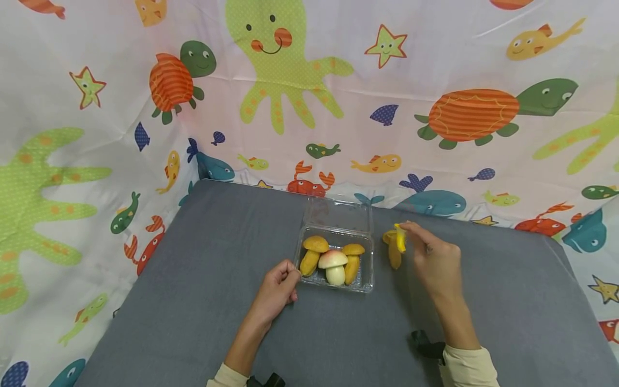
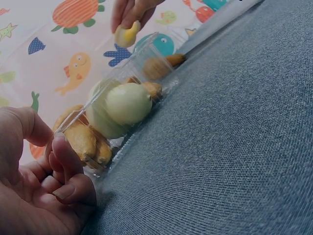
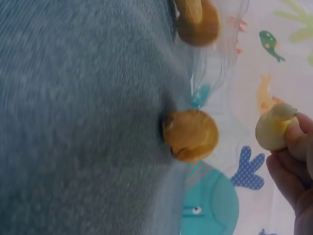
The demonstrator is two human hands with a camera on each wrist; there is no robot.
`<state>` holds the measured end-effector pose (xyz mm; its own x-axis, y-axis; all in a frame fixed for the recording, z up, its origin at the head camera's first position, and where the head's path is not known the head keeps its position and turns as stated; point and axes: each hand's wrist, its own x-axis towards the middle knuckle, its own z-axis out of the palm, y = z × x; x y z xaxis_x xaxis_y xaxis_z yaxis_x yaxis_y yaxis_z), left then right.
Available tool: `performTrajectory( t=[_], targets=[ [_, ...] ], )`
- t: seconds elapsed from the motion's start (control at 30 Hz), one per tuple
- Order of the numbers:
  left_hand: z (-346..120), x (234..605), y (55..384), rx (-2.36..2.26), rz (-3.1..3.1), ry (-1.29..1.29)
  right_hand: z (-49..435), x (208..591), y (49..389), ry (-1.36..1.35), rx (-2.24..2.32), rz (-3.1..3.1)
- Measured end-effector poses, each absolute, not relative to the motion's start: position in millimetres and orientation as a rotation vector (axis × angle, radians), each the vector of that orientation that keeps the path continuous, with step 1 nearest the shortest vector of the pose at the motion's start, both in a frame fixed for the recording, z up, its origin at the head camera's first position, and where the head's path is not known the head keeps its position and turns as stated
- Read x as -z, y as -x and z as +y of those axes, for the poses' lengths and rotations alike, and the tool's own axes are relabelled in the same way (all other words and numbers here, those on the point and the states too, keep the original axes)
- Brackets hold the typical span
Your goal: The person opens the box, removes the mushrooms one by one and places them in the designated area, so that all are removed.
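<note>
A clear plastic clamshell box [image 1: 365, 279] lies with its lid [image 1: 338, 214] raised at the back. Inside are two yellow-brown toy mushrooms [image 1: 315, 244] and, between them, a cream mushroom [image 1: 333, 260] with a pinkish cap. My left hand [image 1: 276, 290] pinches the box's near left corner between thumb and finger. To the right of the box my right hand [image 1: 437, 263] pinches a small yellow toy banana [image 1: 401, 239] by its upper end, in the air. Another brown mushroom [image 3: 190, 135] lies on the table below it, partly hidden by the banana in the head view.
A grey cloth covers the table [image 1: 217, 242]. Behind and to the left hangs a white curtain [image 1: 338, 118] printed with sea animals, meeting the table's far edge just behind the box lid. Dark straps [image 1: 425, 344] sit at the wrists.
</note>
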<state>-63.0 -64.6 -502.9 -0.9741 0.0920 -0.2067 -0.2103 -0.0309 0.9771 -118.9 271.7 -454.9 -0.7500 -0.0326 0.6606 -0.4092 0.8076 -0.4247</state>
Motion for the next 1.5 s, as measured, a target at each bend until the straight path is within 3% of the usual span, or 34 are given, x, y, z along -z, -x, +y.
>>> performTrajectory(
  t=[1.0,1.5],
  targets=[
    [-68.2,504.5,60.6,-2.118,2.004,0.127,305.2,474.6,114.4,-0.048,-0.677,-2.517],
    [-68.6,504.9,60.8,-2.117,2.003,0.122,307.7,479.2,114.7,-0.09,-0.645,-2.636]
  ],
)
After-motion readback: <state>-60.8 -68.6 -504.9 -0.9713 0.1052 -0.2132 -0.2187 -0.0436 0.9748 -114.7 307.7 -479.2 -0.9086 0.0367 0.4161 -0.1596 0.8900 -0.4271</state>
